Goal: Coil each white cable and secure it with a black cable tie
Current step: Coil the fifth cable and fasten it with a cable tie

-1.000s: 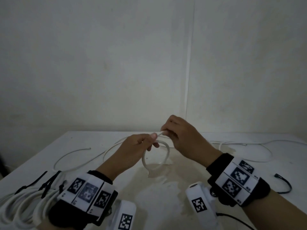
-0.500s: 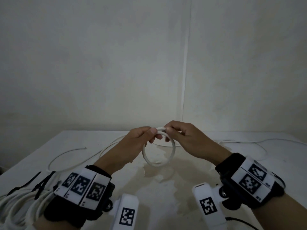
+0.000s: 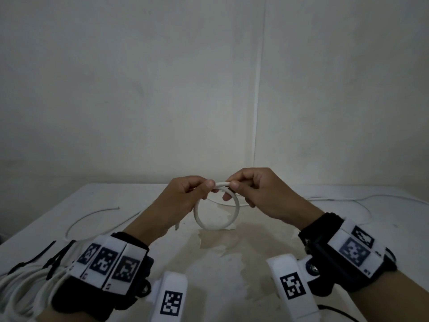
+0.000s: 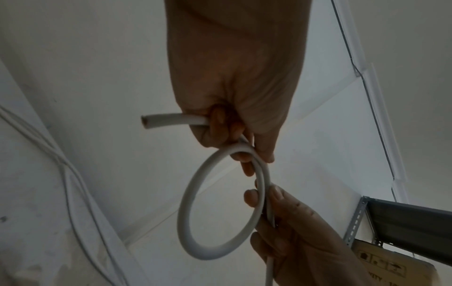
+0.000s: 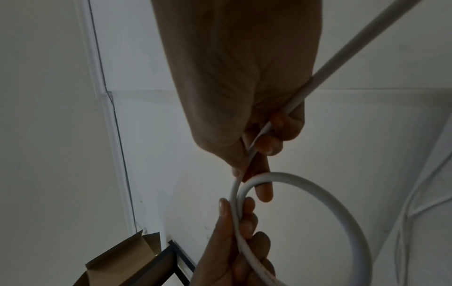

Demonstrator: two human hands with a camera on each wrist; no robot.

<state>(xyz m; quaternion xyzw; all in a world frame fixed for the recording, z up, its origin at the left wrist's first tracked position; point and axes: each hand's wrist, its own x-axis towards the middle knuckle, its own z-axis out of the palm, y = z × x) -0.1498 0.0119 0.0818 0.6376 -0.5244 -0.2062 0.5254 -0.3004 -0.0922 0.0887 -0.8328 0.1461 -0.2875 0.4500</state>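
A white cable loop (image 3: 217,213) hangs in the air above the white table (image 3: 232,263), held at its top by both hands. My left hand (image 3: 188,194) pinches the loop where the strands cross, and the cut cable end (image 4: 149,122) sticks out behind its fingers. My right hand (image 3: 250,189) pinches the same spot from the right, with the free cable (image 5: 342,52) running back through its palm. In the left wrist view the loop (image 4: 193,211) hangs below my left hand (image 4: 234,131). In the right wrist view the loop (image 5: 325,197) curves right of my right hand (image 5: 254,147).
A coiled white cable bundle (image 3: 18,289) with black cable ties (image 3: 34,259) lies at the near left. Loose white cable (image 3: 92,216) trails over the table's left and far right (image 3: 362,201). A cardboard box (image 5: 122,257) and a metal shelf (image 4: 403,222) stand beyond the table.
The cable end has been bent round into a full loop. Both hands rose slightly and moved together, and now pinch the loop's top side by side.
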